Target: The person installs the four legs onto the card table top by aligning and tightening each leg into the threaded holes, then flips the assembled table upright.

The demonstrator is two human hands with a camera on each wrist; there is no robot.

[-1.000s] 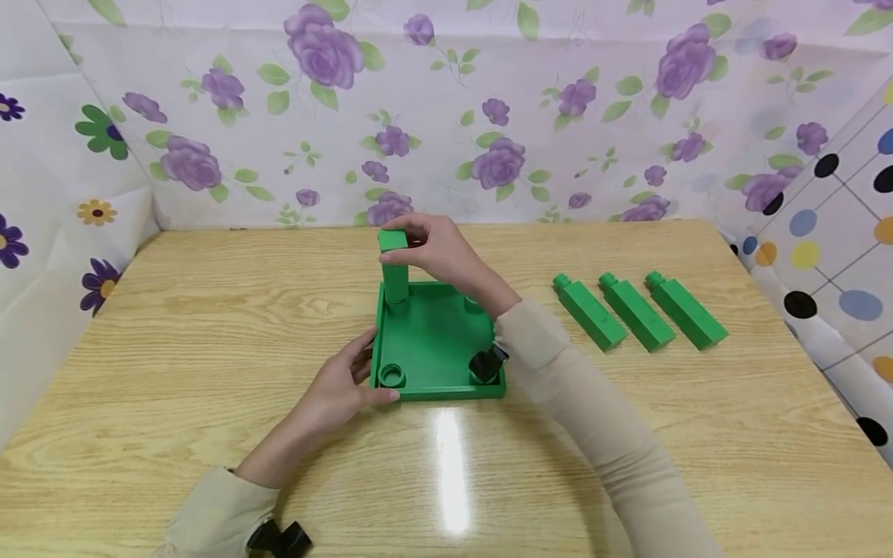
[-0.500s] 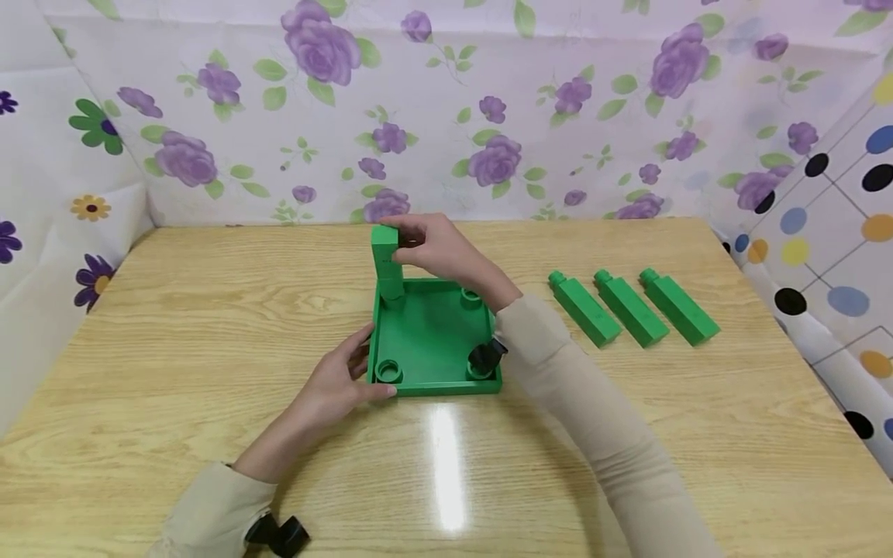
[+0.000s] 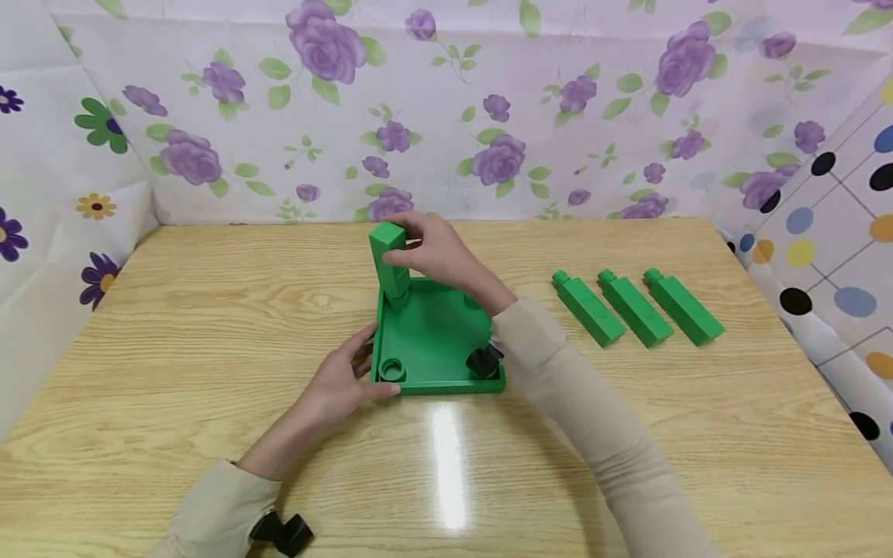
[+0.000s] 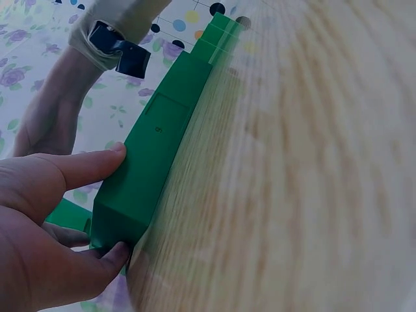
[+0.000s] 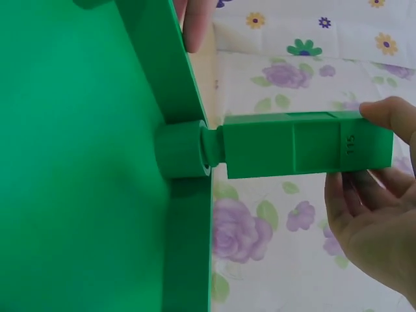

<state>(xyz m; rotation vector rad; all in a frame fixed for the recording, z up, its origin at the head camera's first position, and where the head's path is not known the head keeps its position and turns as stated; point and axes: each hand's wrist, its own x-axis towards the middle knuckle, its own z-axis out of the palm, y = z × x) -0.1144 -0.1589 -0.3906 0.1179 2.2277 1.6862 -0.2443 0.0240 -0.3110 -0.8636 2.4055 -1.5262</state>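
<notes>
Green post (image 3: 391,274) in right hand (image 3: 441,249) twisted about long axis; corner edge now foremost.

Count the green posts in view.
4: the held post in the right hand, at the far-left socket of the tray; the left post, middle post and right post lying on the table right of the tray.

Beige on both arms here! The left sleeve (image 3: 219,504), plain cloth, stops at the wrist and leaves the left hand (image 3: 342,387) bare. Across to the right sleeve (image 3: 593,411), same shade, creases running crosswise along the forearm, right hand (image 3: 439,248) bare too. And look, a black left fitting (image 3: 294,535) at the cuff, chunky and angular, with a matching black right fitting (image 3: 483,361) opposite!
</notes>
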